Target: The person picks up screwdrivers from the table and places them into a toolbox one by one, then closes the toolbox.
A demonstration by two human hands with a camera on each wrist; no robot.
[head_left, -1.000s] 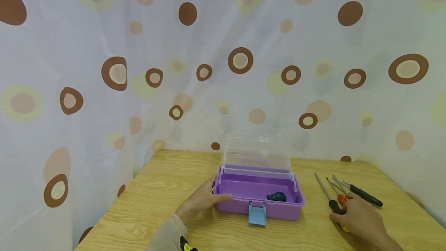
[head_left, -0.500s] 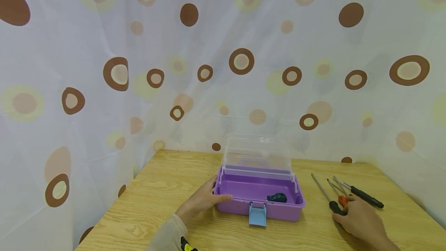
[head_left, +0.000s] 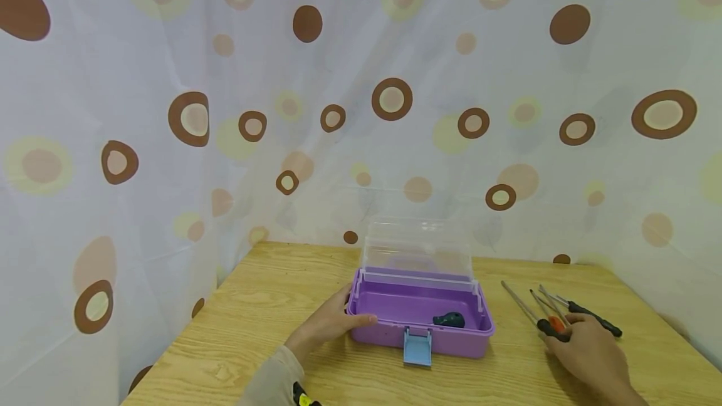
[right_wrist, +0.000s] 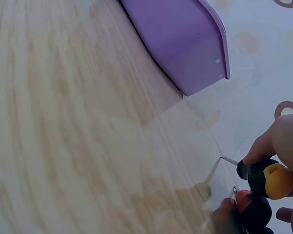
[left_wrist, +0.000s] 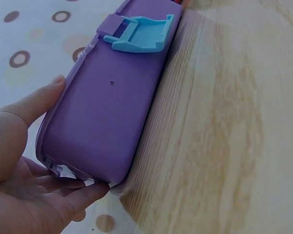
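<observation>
A purple toolbox (head_left: pixel 383 334) stands on the table, its clear lid (head_left: pixel 417 240) raised and its blue latch (head_left: pixel 417 348) hanging down in front. My left hand (head_left: pixel 324 324) grips its left end, thumb on the front rim and fingers against the side. Inside the box, toward the right, lies a dark green handle (head_left: pixel 449 319). To the right of the box, my right hand (head_left: pixel 592 353) pinches a screwdriver with a black and yellow handle (right_wrist: pixel 258 178), its long shaft pointing away. Close under it is a red and black screwdriver (right_wrist: pixel 253 209).
Past my right hand lies a black-handled screwdriver (head_left: pixel 600 321), with other thin shafts beside it. A spotted curtain (head_left: pixel 417 143) hangs behind and at both sides of the wooden table (head_left: pixel 271 293). A black and yellow item (head_left: pixel 304 397) shows by my left sleeve.
The long screwdriver has turned a little, its tip going left and its handle shifting right with my right hand. My left hand and the toolbox keep their places.
</observation>
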